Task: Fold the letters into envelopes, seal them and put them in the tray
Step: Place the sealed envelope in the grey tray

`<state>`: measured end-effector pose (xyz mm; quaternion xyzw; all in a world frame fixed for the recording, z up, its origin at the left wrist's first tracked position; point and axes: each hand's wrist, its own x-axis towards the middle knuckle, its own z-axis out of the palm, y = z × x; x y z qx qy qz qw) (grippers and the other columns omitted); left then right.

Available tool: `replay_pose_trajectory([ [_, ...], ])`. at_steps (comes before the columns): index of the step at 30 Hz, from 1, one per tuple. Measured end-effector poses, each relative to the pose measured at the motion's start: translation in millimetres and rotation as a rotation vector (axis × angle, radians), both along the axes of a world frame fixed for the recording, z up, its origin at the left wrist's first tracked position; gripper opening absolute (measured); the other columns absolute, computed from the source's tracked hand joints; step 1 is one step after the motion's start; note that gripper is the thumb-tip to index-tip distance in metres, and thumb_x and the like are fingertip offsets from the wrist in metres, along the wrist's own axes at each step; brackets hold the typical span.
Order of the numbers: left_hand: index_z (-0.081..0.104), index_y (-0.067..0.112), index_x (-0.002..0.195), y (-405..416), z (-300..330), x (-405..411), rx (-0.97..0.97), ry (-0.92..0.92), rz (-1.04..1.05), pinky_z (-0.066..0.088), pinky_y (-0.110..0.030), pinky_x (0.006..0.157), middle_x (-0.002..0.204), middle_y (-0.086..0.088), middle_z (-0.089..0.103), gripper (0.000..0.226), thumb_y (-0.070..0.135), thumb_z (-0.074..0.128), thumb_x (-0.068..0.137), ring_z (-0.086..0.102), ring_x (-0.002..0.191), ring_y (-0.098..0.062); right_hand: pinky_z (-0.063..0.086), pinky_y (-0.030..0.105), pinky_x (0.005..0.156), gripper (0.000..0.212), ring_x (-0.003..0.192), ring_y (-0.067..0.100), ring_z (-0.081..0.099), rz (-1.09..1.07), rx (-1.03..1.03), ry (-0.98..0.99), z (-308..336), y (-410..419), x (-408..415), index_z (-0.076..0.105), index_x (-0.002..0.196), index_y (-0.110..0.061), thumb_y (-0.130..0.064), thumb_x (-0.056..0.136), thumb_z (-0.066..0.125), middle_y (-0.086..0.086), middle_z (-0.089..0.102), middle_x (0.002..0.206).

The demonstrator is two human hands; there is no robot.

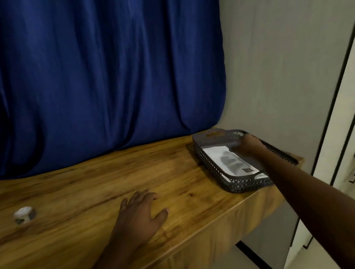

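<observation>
Right hand (249,145) reaches into tray (209,161), over envelope (229,161) lying flat inside — grip blurred, cannot tell. Left hand (140,213) flat, fingers spread on table (67,194). Best lay envelope flat, then lift hand straight out — no snagging rim.

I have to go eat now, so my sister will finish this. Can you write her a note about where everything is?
Left hand: open, flat on the wooden table, holding nothing.
Right hand: reaching into the grey tray, over the envelope; its grip is too blurred to tell.
Tape roll: on the table, far left.
Done: an envelope lies in the tray.
Left: no loose letters or envelopes show on the table; check out of view for more.
</observation>
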<state>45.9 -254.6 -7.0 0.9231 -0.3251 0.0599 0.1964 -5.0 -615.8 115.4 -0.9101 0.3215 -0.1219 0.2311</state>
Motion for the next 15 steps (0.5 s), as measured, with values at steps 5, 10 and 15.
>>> replay_pose_trajectory([
  [5, 0.046, 0.038, 0.143, -0.5, 0.6, 1.5, -0.001, 0.011, -0.008, 0.015, -0.045, 0.124, 0.158, 0.011, 0.037, 0.079, 0.081, 0.026, 0.080, 0.026, 0.150, -0.012, 0.042, 0.026, 0.091, 0.040, 0.119, 0.029, 0.062, 0.157, -0.085, -0.345, 36.5, 42.7, 6.3, 0.063, 0.133, -0.007, -0.027, 0.098, 0.064, 0.013, 0.065, 0.134],
  [10, 0.056, 0.039, 0.132, 4.6, 2.1, 5.7, -0.151, 0.069, -0.032, 0.027, -0.041, 0.119, 0.144, 0.015, 0.053, 0.056, 0.069, 0.052, 0.085, 0.043, 0.138, -0.007, 0.044, 0.021, 0.096, 0.033, 0.110, 0.010, 0.061, 0.504, -0.008, -0.415, 23.8, 128.1, 21.3, 0.066, 0.129, -0.016, -0.029, 0.099, 0.065, -0.003, 0.064, 0.128],
  [15, 0.071, 0.031, 0.103, 31.1, 14.0, 6.2, -0.766, 0.401, 0.034, 0.055, -0.036, 0.097, 0.105, 0.011, 0.075, 0.014, 0.023, 0.071, 0.092, 0.068, 0.100, -0.005, 0.049, 0.014, 0.083, 0.020, 0.096, 0.016, 0.068, 0.731, 0.149, -0.357, -30.9, 222.7, 56.1, 0.072, 0.115, -0.011, -0.017, 0.096, 0.069, -0.004, 0.071, 0.105],
])
